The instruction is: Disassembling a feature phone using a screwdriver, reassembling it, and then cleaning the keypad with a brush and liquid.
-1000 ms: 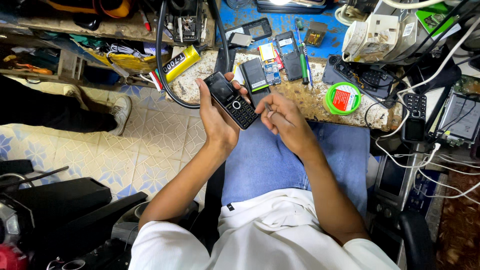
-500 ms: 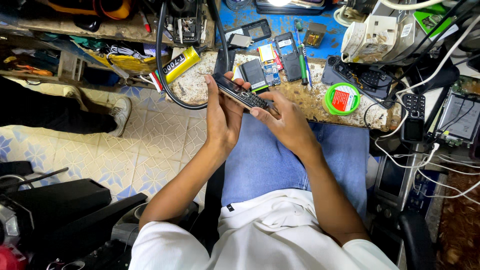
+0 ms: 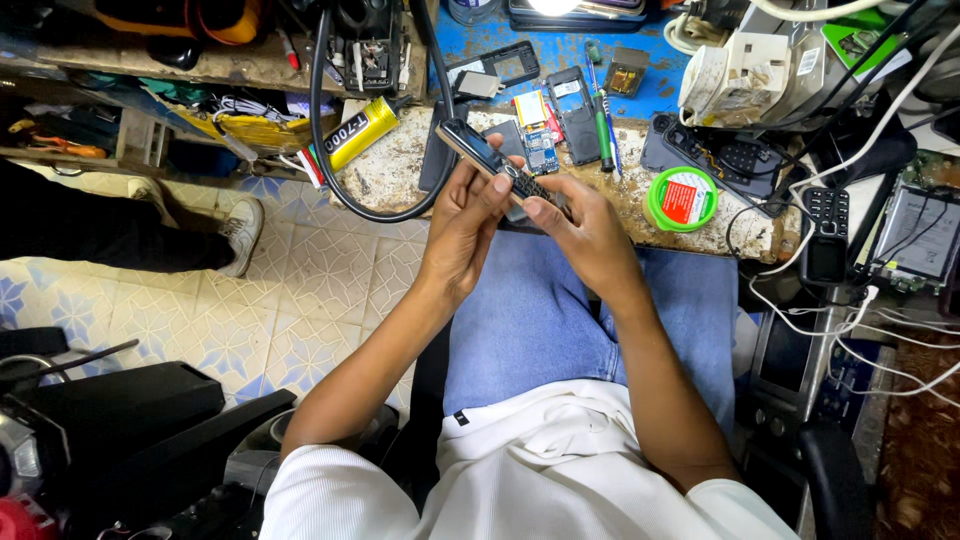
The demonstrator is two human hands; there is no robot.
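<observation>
Black keypad phone with a silver edge (image 3: 492, 160) is held above the near rim of the worn, pitted workbench (image 3: 640, 215), over the person's blue-jeaned lap (image 3: 560, 320). Phone is tilted on its long edge, top end pointing up-left, keypad end toward the right hand.

Left hand (image 3: 462, 215): fingers wrapped around the phone from below and behind, thumb pressed on its upper side. Firm grasp on the phone.

Right hand (image 3: 585, 225): fingers curled, thumb and forefinger pinching the lower keypad end of the phone. Both hands touch the phone and each other at the fingertips.

On the bench just beyond the hands: a small blue circuit board (image 3: 541, 152), a dark phone back cover (image 3: 576, 115) and a green-handled screwdriver (image 3: 603, 125) lying side by side. Right of these, a round green tin with a red-and-white label (image 3: 682, 198), well clear of the right hand. A black keypad panel (image 3: 715, 155) lies above the tin.

Left of the phone, a thick black cable (image 3: 330, 150) loops down over the bench edge; a yellow cylindrical cell (image 3: 358, 133) lies just inside the loop.

Far right: a second black handset (image 3: 826, 235) among white wires. Floor is patterned tile; another person's white shoe (image 3: 243, 232) rests on it at left.
</observation>
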